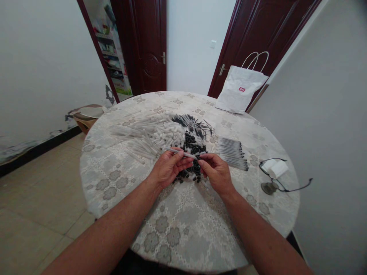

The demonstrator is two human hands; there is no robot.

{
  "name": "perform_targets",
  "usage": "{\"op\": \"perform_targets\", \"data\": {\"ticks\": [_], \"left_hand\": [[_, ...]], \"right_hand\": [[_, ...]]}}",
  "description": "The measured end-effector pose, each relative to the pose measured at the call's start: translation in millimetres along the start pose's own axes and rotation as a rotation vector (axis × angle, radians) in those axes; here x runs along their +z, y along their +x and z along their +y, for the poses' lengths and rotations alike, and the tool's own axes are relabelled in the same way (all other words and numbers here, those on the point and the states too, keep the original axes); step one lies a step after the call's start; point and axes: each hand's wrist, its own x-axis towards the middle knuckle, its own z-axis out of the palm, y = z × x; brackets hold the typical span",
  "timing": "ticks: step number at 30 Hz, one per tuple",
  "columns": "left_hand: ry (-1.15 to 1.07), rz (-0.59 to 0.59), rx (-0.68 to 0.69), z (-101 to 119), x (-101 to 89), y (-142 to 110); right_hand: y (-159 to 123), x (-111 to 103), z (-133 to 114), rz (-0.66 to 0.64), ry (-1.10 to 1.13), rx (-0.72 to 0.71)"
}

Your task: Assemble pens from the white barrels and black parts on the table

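Observation:
A slim translucent pen barrel [183, 153] lies level across my left hand [169, 167], pinched between thumb and fingers. My right hand [215, 170] is closed at the barrel's right end, where a small dark pen part shows between the fingertips; its exact shape is hidden. Beneath and behind both hands is a heap of small black plugs [192, 142]. White pen caps [169, 133] are piled to the left of it, with loose translucent barrels [140, 147] farther left. Dark-tipped refills [190, 121] lie behind. Right of my right hand, finished-looking pens [233, 152] lie in a neat row.
A patterned cloth covers the round table [172, 229]. Eyeglasses [282, 189], a white tissue pack [278, 169] and a dark round object [268, 188] sit at the right. A white paper bag [241, 89] stands at the back right edge. Walls and doors surround the table.

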Motion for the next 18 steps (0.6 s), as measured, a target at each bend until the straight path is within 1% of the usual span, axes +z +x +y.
{"op": "perform_targets", "data": {"ticks": [3,8,12,15,18], "left_hand": [[0.019,-0.005,-0.002,-1.4,0.0,-0.3],[0.034,0.0,-0.004,-2.9,0.6,-0.1],[0.062,-0.007,0.012,-3.5,0.7,0.2],[0.078,-0.007,0.034,-4.5,0.6,0.4],[0.091,-0.006,0.053,-5.1,0.9,0.2]], "right_hand": [[-1.1,1.7,1.3,0.002,-0.02,-0.015],[-1.1,2.0,2.3,-0.001,-0.021,0.003],[-0.9,1.1,2.8,-0.002,-0.042,-0.017],[-0.9,-0.2,4.2,-0.001,-0.086,-0.051],[-1.3,-1.6,5.3,-0.007,-0.148,-0.132]]}}
